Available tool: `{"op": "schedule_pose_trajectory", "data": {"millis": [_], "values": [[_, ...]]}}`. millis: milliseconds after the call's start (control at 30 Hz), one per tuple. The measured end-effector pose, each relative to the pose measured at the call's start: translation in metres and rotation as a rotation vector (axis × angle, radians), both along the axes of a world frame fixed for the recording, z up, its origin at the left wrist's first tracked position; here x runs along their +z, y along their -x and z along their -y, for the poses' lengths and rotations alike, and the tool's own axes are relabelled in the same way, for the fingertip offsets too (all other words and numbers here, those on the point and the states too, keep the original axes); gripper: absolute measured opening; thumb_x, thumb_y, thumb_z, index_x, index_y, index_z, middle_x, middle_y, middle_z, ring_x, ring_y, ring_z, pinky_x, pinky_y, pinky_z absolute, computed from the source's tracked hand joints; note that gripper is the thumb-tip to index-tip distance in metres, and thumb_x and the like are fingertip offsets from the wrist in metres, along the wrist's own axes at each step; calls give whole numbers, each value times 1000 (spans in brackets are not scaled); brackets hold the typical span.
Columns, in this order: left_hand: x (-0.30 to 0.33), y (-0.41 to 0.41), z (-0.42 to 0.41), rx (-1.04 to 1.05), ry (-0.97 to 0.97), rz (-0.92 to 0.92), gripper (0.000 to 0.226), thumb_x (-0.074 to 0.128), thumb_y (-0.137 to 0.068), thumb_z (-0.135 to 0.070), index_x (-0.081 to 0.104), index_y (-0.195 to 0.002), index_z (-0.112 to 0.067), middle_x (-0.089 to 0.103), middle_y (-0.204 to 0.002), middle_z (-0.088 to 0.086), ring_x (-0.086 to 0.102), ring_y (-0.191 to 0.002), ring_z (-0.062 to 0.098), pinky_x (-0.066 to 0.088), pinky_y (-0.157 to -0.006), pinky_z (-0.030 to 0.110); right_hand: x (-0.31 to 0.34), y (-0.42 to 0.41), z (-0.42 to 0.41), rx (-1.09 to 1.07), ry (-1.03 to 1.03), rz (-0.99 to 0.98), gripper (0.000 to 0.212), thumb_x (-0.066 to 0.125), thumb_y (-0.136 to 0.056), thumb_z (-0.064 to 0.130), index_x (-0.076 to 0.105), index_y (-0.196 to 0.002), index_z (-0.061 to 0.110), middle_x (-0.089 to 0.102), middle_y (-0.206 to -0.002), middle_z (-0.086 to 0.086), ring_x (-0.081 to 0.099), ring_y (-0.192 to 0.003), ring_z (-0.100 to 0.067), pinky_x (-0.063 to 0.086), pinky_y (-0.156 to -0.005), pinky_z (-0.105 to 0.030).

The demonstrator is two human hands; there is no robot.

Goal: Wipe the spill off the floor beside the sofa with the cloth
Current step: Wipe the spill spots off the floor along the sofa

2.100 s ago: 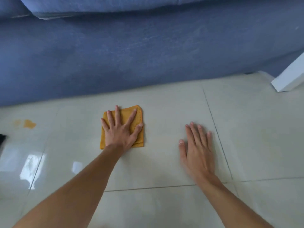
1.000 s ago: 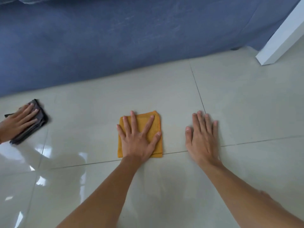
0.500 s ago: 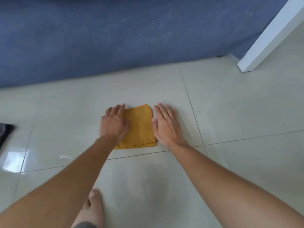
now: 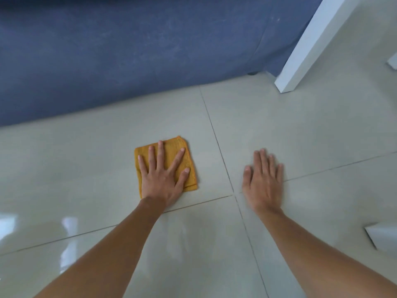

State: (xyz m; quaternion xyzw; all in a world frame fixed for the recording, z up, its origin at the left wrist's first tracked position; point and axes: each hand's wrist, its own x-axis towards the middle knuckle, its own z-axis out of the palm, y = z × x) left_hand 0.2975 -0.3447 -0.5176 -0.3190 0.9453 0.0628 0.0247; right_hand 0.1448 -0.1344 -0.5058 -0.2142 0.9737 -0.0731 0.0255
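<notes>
The floor (image 4: pixel 300 130) fills most of the view: pale, glossy tiles cut by thin grout lines that cross just between the two hands, with window glare pooling at the lower left. Behind it, across the whole top of the picture, runs the blue sofa (image 4: pixel 129 50), its fabric front coming down to the tiles in a slanting edge. At the upper right a white furniture leg (image 4: pixel 305 48) leans diagonally through the frame, its foot set on the floor just beside the sofa's end. A smaller white corner (image 4: pixel 380 235) pokes in from the right edge lower down; what it belongs to is hard to tell.

Two bare forearms reach in from the bottom of the picture. The left hand (image 4: pixel 163 177) lies flat with its fingers spread wide, palm pressed down on the cloth (image 4: pixel 189 166). The cloth is orange, folded into a rough square of a few layers, and sits on the tile a little in front of the sofa, left of the grout crossing; the hand covers most of it, leaving its right edge and far corners showing. The right hand (image 4: pixel 263 181) is flat on the bare tile well to the right of the cloth, fingers extended and held close together, touching nothing but the floor. Its outline is slightly blurred. No stain can be made out on the tiles around the cloth.
</notes>
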Motion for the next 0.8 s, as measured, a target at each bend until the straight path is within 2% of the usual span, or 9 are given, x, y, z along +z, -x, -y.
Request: {"op": "schedule_pose_trajectory", "data": {"millis": [167,300,533,633,733,800], "values": [[-3,62,-42,-103,6,-18,66,8,-91,-71,-1,-153,-51,-4,-167,12,0,-151,41,2,-118,65,-4,16,-20,-38,148,-50,60,21,-97,36,47,-143,8,43,-153,-10,37,-143,-26,24,-121,-44],[-3,103,-88,-176,-14,-35,66,9,-91,-70,3,-153,-49,-3,-167,13,0,-151,40,0,-117,64,3,36,-33,-83,324,-72,49,32,-99,28,53,-137,5,51,-147,-12,50,-132,-28,36,-111,-38],[-3,152,-166,-338,-52,-30,67,15,-91,-70,9,-154,-47,-4,-166,15,-3,-151,42,-4,-116,65,14,78,-70,-129,380,-42,44,36,-99,20,53,-135,0,56,-141,-18,49,-132,-32,31,-113,-39],[-1,154,-184,-369,-76,-7,67,9,-91,-69,3,-154,-47,-9,-166,15,-9,-151,41,-6,-116,65,16,85,-76,-159,389,6,41,39,-101,22,53,-135,4,58,-138,-15,49,-128,-34,32,-111,-38],[5,157,-175,-380,-208,29,68,-2,-89,-69,-5,-153,-46,-19,-165,11,-19,-150,34,-15,-118,59,21,89,-77,-146,349,56,42,41,-100,25,53,-136,7,59,-136,-15,47,-127,-34,33,-109,-39],[8,153,-165,-389,-259,16,69,-1,-91,-66,-3,-155,-41,-17,-165,10,-18,-151,29,-15,-120,52,23,91,-76,-152,328,69,42,41,-100,26,53,-137,8,58,-137,-15,46,-127,-35,33,-109,-39]]}}
